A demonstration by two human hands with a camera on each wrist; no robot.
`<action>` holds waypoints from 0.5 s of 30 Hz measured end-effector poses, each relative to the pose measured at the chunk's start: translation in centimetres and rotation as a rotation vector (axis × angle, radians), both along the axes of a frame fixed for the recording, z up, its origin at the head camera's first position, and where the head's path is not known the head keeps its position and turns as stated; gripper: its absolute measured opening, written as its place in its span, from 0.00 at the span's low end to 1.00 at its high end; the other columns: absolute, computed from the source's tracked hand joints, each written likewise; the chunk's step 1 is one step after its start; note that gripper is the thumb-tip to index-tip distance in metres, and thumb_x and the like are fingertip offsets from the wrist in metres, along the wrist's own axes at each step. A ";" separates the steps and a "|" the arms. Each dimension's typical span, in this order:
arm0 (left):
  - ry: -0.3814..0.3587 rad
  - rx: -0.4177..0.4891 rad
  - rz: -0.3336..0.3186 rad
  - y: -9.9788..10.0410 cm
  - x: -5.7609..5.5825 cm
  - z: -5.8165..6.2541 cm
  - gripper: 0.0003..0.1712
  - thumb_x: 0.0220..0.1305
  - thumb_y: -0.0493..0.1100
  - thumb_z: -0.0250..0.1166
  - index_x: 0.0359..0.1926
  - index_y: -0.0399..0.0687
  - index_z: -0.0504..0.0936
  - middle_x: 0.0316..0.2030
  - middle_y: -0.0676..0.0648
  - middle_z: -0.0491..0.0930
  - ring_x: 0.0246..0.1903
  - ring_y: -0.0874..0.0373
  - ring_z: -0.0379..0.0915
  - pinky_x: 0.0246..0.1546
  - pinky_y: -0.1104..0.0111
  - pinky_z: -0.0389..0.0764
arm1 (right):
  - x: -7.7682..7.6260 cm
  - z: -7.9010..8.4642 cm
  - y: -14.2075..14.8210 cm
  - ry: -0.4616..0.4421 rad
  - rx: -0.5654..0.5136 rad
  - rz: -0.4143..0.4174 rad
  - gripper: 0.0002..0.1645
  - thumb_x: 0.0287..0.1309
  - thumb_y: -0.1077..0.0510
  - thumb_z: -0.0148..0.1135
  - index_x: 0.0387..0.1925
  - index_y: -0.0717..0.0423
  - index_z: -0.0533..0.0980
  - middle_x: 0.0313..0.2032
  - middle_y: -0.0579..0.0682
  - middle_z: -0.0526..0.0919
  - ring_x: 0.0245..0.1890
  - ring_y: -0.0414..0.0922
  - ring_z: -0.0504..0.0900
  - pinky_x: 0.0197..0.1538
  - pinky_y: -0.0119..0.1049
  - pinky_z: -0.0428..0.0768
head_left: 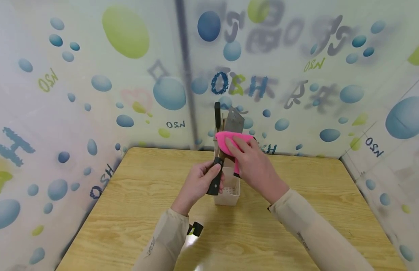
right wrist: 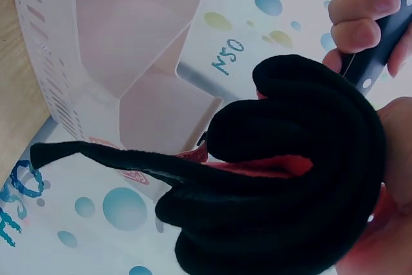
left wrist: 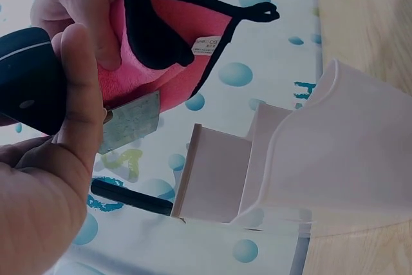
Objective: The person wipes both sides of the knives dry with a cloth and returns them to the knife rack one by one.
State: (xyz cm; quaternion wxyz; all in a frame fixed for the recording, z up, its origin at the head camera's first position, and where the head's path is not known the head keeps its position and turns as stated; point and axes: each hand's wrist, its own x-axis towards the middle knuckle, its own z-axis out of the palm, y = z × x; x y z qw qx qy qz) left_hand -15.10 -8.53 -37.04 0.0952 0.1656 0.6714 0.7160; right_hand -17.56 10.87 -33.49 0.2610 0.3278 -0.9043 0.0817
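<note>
In the head view my left hand [head_left: 201, 180] grips the riveted black handle of a cleaver [head_left: 234, 121], whose broad metal blade points up and away. My right hand [head_left: 258, 162] wraps a pink cloth [head_left: 224, 140] with black edging around the blade, fingers pressing on it. Part of the blade [left wrist: 132, 122] shows below the cloth in the left wrist view. Folds of the cloth's black edging [right wrist: 283, 127] fill much of the right wrist view. Below and behind the hands stands a pale plastic knife holder [head_left: 226, 200], with a black-handled knife [head_left: 217, 114] upright at its rear.
The holder stands on a wood-grain table [head_left: 155, 180] near its back edge. A small black object with a green patch [head_left: 196, 229] lies partly hidden by my left sleeve. Patterned walls [head_left: 135, 101] with blue and green bubbles enclose the table at the back and sides.
</note>
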 end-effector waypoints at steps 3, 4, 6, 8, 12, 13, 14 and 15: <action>0.000 -0.001 0.003 0.0 -0.1 0.0 0.19 0.74 0.47 0.53 0.41 0.32 0.76 0.33 0.23 0.73 0.22 0.54 0.78 0.28 0.58 0.84 | 0.3 -0.2 0.0 -0.006 -0.002 -0.002 0.41 0.53 0.67 0.66 0.69 0.52 0.66 0.62 0.59 0.72 0.54 0.60 0.72 0.49 0.48 0.81; -0.001 -0.002 0.004 0.0 -0.2 0.0 0.19 0.74 0.47 0.53 0.41 0.32 0.76 0.34 0.23 0.73 0.22 0.54 0.78 0.28 0.58 0.84 | 0.4 -0.3 0.0 -0.003 -0.004 -0.003 0.41 0.53 0.67 0.66 0.69 0.52 0.66 0.62 0.60 0.72 0.54 0.60 0.72 0.49 0.49 0.82; -0.005 -0.003 0.005 0.1 -0.2 0.0 0.19 0.74 0.47 0.53 0.41 0.32 0.76 0.34 0.24 0.74 0.22 0.54 0.78 0.28 0.58 0.84 | 0.5 -0.4 0.0 0.003 -0.003 -0.002 0.41 0.51 0.67 0.67 0.69 0.52 0.66 0.62 0.60 0.72 0.56 0.61 0.71 0.48 0.49 0.82; -0.006 -0.003 0.008 0.1 -0.2 0.1 0.19 0.74 0.47 0.53 0.42 0.32 0.76 0.32 0.27 0.75 0.22 0.54 0.77 0.28 0.58 0.84 | 0.7 -0.5 0.0 0.010 -0.006 0.001 0.41 0.51 0.68 0.67 0.68 0.52 0.67 0.63 0.61 0.72 0.57 0.62 0.71 0.48 0.49 0.82; -0.010 -0.009 0.026 0.2 -0.3 0.1 0.19 0.74 0.48 0.53 0.43 0.33 0.76 0.31 0.32 0.76 0.22 0.53 0.77 0.28 0.58 0.84 | 0.9 -0.7 0.0 0.031 0.000 0.020 0.43 0.49 0.67 0.69 0.68 0.51 0.68 0.62 0.61 0.72 0.57 0.63 0.71 0.47 0.48 0.82; -0.009 -0.011 0.031 0.2 -0.4 0.2 0.18 0.73 0.48 0.54 0.43 0.33 0.76 0.32 0.32 0.76 0.22 0.52 0.77 0.28 0.58 0.84 | 1.0 -0.7 0.0 0.035 0.005 0.026 0.43 0.48 0.67 0.70 0.68 0.51 0.68 0.62 0.61 0.72 0.57 0.62 0.72 0.47 0.48 0.82; -0.009 -0.014 0.037 0.2 -0.4 0.2 0.18 0.73 0.47 0.54 0.43 0.34 0.76 0.32 0.30 0.76 0.22 0.52 0.77 0.28 0.59 0.84 | 1.1 -0.7 0.0 0.040 0.012 0.031 0.44 0.47 0.66 0.71 0.68 0.51 0.68 0.62 0.61 0.72 0.57 0.62 0.72 0.47 0.47 0.82; -0.009 -0.018 0.043 0.2 -0.5 0.2 0.17 0.73 0.47 0.54 0.43 0.34 0.76 0.33 0.28 0.75 0.23 0.51 0.76 0.28 0.59 0.84 | 1.2 -0.7 0.0 0.042 0.019 0.037 0.44 0.46 0.66 0.71 0.68 0.51 0.68 0.62 0.61 0.72 0.57 0.62 0.72 0.47 0.47 0.82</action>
